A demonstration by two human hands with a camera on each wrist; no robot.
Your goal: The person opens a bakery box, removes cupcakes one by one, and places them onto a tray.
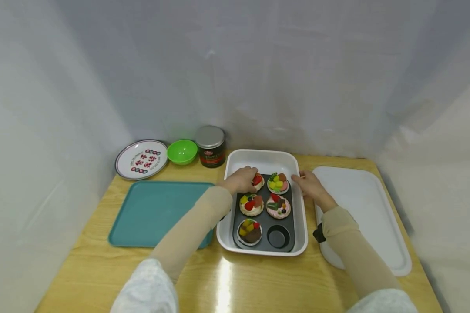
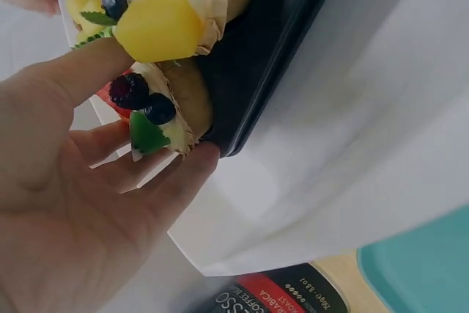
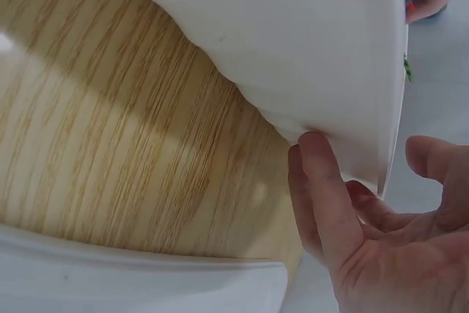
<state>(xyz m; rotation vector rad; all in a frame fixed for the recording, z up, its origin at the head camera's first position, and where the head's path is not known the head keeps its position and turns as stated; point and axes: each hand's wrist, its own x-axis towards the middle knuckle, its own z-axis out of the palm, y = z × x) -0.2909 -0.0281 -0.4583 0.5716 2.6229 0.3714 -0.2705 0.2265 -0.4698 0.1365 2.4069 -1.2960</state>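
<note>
From my remote post I see the left hand (image 1: 242, 179) curving thumb and fingers around a fruit tart (image 1: 257, 181) at the far-left cup of a dark muffin pan (image 1: 264, 243), inside a white basin (image 1: 303, 226). The right hand (image 1: 312, 187) touches the basin's outer right wall with extended fingers, thumb spread apart.

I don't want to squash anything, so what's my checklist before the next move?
1. Left hand at the far-left tart: ok, thumb and fingers around it.
2. Left grip firm enough: cannot tell.
3. Right hand at the white bin: ok, fingertips touch its outer wall.
4. Muffin pan inside the bin: ok.
5. Every cup filled: not ok, near-right cup empty.
</note>
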